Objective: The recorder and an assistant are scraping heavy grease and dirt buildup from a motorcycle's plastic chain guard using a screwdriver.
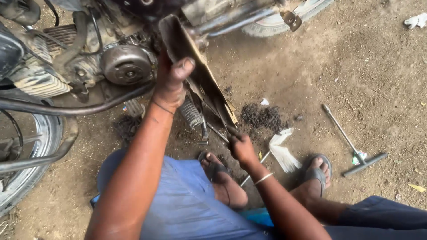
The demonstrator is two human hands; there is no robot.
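Squatting at six o'clock: a person in blue clothing, sandalled feet on bare dirt ground (pixel 364 66). Right hand (pixel 241 148), at centre, fingers closed around the lower tip of a long, grimy chain cover (pixel 198 66). Left hand (pixel 171 84), toward eleven o'clock, clamped on the cover's upper part, thumb across its face. Cover slants from twelve o'clock down to centre, beside the motorcycle (pixel 66 66) engine. White rag (pixel 282 151) just right of the right hand; T-handle wrench (pixel 351 144) at three o'clock, well apart. Dark debris pile (pixel 262 116) near the cover's tip.
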